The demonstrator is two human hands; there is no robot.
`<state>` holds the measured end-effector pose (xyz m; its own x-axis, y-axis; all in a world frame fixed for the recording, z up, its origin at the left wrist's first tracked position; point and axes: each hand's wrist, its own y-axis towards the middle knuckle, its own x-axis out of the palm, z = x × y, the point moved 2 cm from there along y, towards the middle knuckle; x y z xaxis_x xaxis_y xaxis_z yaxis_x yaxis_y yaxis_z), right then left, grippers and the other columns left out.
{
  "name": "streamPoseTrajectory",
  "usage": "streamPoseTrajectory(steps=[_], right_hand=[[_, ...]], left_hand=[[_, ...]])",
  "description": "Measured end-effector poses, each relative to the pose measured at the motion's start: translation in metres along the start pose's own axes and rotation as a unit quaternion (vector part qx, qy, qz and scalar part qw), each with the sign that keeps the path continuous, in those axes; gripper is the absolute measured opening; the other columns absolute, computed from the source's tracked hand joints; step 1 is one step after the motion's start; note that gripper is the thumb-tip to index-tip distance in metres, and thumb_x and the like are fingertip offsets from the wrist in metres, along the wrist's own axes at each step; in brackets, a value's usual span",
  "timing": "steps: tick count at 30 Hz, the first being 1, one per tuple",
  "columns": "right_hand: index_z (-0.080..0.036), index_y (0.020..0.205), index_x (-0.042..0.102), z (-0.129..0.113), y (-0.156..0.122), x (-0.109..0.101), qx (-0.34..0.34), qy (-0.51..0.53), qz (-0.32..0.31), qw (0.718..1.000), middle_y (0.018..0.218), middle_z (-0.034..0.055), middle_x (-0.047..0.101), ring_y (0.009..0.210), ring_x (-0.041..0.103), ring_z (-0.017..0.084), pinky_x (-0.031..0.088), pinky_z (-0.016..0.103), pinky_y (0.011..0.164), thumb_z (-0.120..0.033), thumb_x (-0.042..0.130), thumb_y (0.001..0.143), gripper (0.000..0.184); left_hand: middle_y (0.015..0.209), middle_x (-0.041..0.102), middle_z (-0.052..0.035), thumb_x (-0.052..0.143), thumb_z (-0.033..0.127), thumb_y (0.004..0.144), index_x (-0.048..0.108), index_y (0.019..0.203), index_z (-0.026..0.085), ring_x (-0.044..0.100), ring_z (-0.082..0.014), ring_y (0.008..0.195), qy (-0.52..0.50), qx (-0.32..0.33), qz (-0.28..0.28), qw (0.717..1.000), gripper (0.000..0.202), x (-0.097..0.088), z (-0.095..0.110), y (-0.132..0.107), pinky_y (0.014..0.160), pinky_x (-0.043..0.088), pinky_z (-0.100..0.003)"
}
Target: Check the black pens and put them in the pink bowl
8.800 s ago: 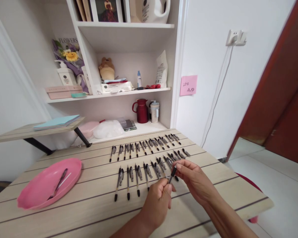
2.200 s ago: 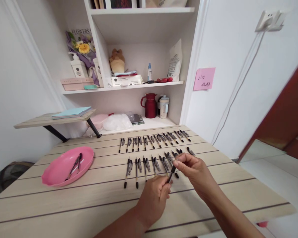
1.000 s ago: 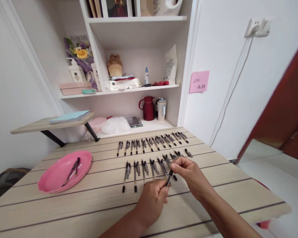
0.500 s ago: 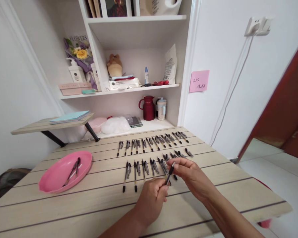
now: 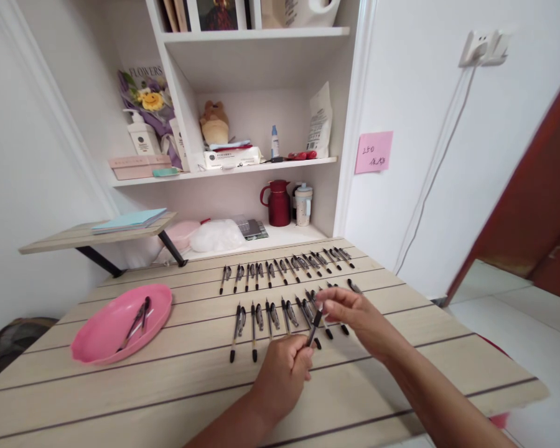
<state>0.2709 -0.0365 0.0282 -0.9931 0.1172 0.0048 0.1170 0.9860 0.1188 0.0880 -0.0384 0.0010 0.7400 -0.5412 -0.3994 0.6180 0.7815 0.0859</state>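
Observation:
My left hand [image 5: 284,373] is closed round the lower end of a black pen [image 5: 313,327], which stands tilted above the wooden table [image 5: 168,386]. My right hand [image 5: 354,314] hovers just above the pen's top end. Its fingertips are pinched together and slightly blurred, and what they hold is too small to make out. Beyond my hands lie two rows of black pens with loose caps beside them: a near row [image 5: 270,314] and a far row [image 5: 284,269]. A pink dish [image 5: 103,339] at the left holds a couple of pens [image 5: 137,314].
A white shelf unit stands behind the table with a red jug [image 5: 271,205], a white cup, bottles and a plush toy. At the left, a small wooden side shelf [image 5: 88,233] carries a blue book. A red door [image 5: 532,205] is at the right.
My right hand's fingertips have lifted a little up and off the pen's top end, which they gripped half a second ago. The left hand and the pen stay in place.

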Motion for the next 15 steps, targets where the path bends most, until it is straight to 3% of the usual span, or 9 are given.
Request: streamPoseTrajectory(steps=[2, 4, 6, 7, 11, 15], right_hand=[[-0.021, 0.087, 0.064, 0.002, 0.021, -0.028, 0.000, -0.109, 0.080, 0.991, 0.081, 0.0045, 0.066, 0.069, 0.056, 0.018, 0.041, 0.031, 0.062, -0.044, 0.060, 0.068, 0.030], [-0.019, 0.076, 0.064, 0.007, 0.042, -0.059, 0.024, -0.276, 0.200, 0.940, 0.077, 0.0076, 0.066, 0.072, 0.057, 0.022, 0.039, 0.033, 0.061, -0.044, 0.057, 0.069, 0.027], [-0.018, 0.066, 0.063, 0.018, 0.060, -0.082, 0.069, -0.399, 0.251, 0.879, 0.075, 0.0115, 0.065, 0.079, 0.057, 0.028, 0.037, 0.036, 0.063, -0.039, 0.060, 0.064, 0.021], [-0.017, 0.062, 0.062, 0.024, 0.067, -0.089, 0.077, -0.410, 0.259, 0.871, 0.075, 0.0135, 0.065, 0.081, 0.056, 0.030, 0.036, 0.036, 0.064, -0.035, 0.062, 0.061, 0.018], [-0.017, 0.049, 0.056, 0.045, 0.078, -0.101, 0.088, -0.387, 0.257, 0.881, 0.063, 0.0121, 0.062, 0.077, 0.057, 0.031, 0.035, 0.035, 0.060, -0.022, 0.066, 0.051, 0.011], [-0.018, 0.050, 0.054, 0.045, 0.075, -0.112, 0.080, -0.309, 0.256, 0.912, 0.048, 0.0038, 0.055, 0.061, 0.056, 0.022, 0.036, 0.030, 0.053, -0.031, 0.063, 0.057, 0.017]], left_hand=[[0.065, 0.053, 0.0000, 0.038, 0.029, 0.081, 0.057, 0.082, 0.015, 0.050, -0.0089, 0.055, -0.013, -0.013, 0.008, 1.000, 0.024, 0.000, -0.001, 0.000, 0.051, 0.039, -0.019], [0.065, 0.053, 0.0001, 0.038, 0.030, 0.081, 0.057, 0.082, 0.014, 0.050, -0.0086, 0.054, -0.023, -0.022, 0.014, 0.999, 0.024, 0.000, -0.001, 0.001, 0.050, 0.039, -0.019], [0.065, 0.053, 0.0004, 0.038, 0.031, 0.081, 0.056, 0.081, 0.014, 0.049, -0.0081, 0.052, -0.028, -0.028, 0.016, 0.999, 0.024, 0.000, -0.001, 0.001, 0.049, 0.038, -0.019], [0.065, 0.053, 0.0006, 0.038, 0.031, 0.081, 0.055, 0.082, 0.015, 0.049, -0.0078, 0.051, -0.028, -0.031, 0.017, 0.999, 0.024, 0.000, -0.001, 0.001, 0.049, 0.037, -0.019], [0.063, 0.051, 0.0017, 0.038, 0.030, 0.081, 0.055, 0.083, 0.015, 0.046, -0.0068, 0.048, -0.027, -0.038, 0.018, 0.999, 0.023, -0.001, -0.003, 0.001, 0.046, 0.035, -0.018], [0.062, 0.051, 0.0020, 0.038, 0.030, 0.082, 0.056, 0.083, 0.014, 0.045, -0.0063, 0.046, -0.031, -0.045, 0.011, 0.998, 0.024, -0.001, -0.004, 0.002, 0.045, 0.033, -0.018]])
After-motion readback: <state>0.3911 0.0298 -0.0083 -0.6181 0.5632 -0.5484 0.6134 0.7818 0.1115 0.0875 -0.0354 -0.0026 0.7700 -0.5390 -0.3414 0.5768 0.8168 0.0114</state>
